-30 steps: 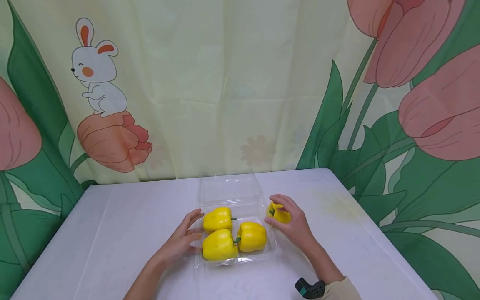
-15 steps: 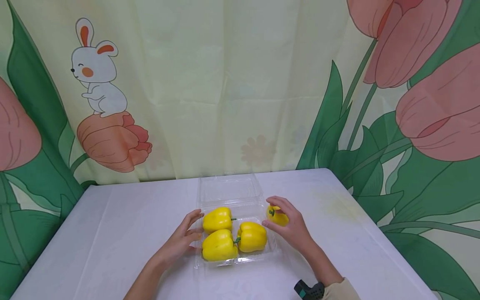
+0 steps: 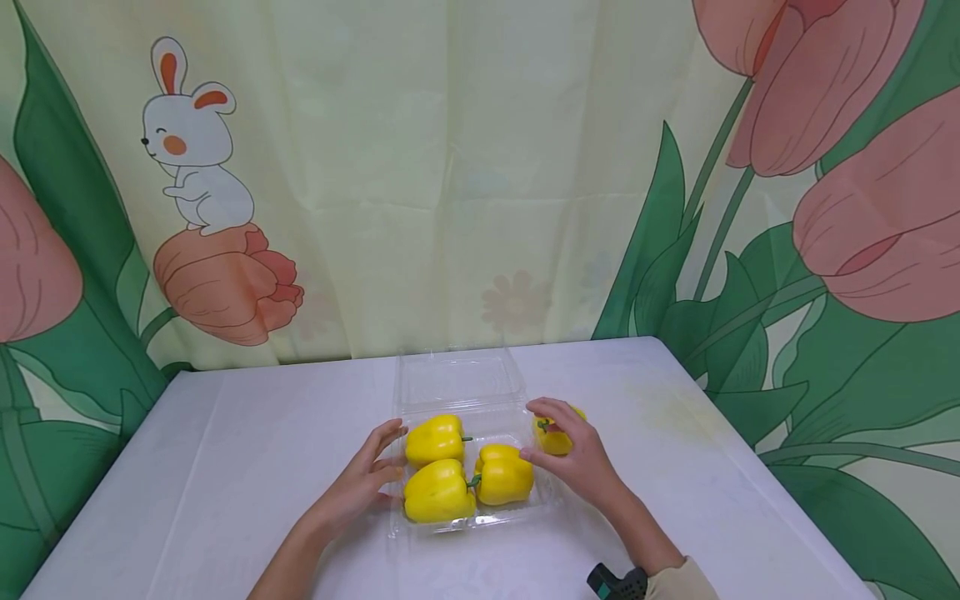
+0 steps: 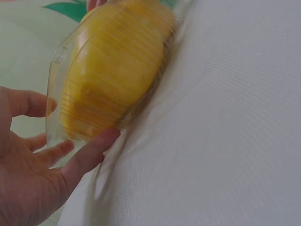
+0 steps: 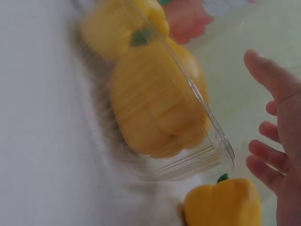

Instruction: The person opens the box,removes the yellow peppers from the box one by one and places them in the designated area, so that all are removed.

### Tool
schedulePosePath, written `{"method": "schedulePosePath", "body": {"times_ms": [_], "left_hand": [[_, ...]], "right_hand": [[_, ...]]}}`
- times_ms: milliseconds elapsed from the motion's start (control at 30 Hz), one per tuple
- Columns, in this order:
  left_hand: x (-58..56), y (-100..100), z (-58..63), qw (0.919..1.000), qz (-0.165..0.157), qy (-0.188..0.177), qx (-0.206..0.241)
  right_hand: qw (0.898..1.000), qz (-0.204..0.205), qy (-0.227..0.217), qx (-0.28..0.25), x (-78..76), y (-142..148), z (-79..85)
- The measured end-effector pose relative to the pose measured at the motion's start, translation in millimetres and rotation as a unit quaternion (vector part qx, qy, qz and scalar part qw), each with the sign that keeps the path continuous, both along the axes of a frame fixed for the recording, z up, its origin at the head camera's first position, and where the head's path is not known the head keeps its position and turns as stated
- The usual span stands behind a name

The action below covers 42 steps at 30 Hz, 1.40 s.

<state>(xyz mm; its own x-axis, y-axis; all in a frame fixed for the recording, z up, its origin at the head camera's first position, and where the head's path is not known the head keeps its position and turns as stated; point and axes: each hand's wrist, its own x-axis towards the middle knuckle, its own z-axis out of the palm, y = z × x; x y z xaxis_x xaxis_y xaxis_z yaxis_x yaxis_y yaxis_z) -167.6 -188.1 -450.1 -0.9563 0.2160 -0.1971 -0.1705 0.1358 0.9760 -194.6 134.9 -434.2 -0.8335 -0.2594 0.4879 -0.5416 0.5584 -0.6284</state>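
A clear plastic clamshell box (image 3: 498, 518) lies with its lid (image 3: 459, 379) folded back. Inside are three yellow bell peppers: one at the back left (image 3: 433, 440), one at the front left (image 3: 439, 493) and one at the front right (image 3: 505, 477). My left hand (image 3: 358, 482) touches the box's left side, thumb against the ribbed wall and fingers at the rim. Over the right edge hovers my right hand (image 3: 579, 454), its fingers spread and holding nothing in the right wrist view. Another yellow bell pepper (image 5: 223, 205) sits outside the box, partly behind that hand in the head view.
A white cloth (image 3: 247, 475) covers the table beneath the box. Behind it hangs a curtain (image 3: 375, 200) printed with tulips and a rabbit. A black device (image 3: 617, 581) is strapped at my right wrist.
My right hand has shifted slightly left, toward the box's right edge, and more of the outside pepper's far side shows past it. My left hand and the boxed peppers have stayed put.
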Motion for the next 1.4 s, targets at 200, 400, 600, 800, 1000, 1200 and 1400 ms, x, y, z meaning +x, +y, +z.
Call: {"method": "schedulePosePath", "body": {"times_ms": [200,400,600,800,1000,1200,1400], "left_hand": [[0.5,0.4,0.4,1.0000,0.001,-0.004,0.000],[0.4,-0.2,0.0,1.0000,-0.004,-0.002,0.002],[0.2,-0.6,-0.1,1.0000,-0.003,-0.003,0.001],[-0.5,0.1,-0.1,1.0000,0.001,-0.006,-0.002],[-1.5,-0.1,-1.0,1.0000,0.002,-0.007,-0.004],[-1.7,-0.6,-1.7,1.0000,0.001,-0.005,-0.004],[-1.2,-0.8,-1.9,1.0000,-0.001,-0.003,-0.004]], "right_hand": [[1.000,0.000,-0.004,0.005,1.0,-1.6,-2.6],[1.000,0.011,-0.015,0.003,2.5,-2.6,-3.2],[1.000,0.018,-0.021,0.007,3.9,-4.1,-2.5],[0.999,0.026,-0.030,0.005,5.2,-6.2,-2.4],[0.999,0.029,-0.036,0.011,4.8,-8.1,-3.7],[0.998,0.030,-0.046,0.017,5.6,-9.7,-3.9],[0.998,0.035,-0.053,0.020,6.5,-10.4,-5.2]]}}
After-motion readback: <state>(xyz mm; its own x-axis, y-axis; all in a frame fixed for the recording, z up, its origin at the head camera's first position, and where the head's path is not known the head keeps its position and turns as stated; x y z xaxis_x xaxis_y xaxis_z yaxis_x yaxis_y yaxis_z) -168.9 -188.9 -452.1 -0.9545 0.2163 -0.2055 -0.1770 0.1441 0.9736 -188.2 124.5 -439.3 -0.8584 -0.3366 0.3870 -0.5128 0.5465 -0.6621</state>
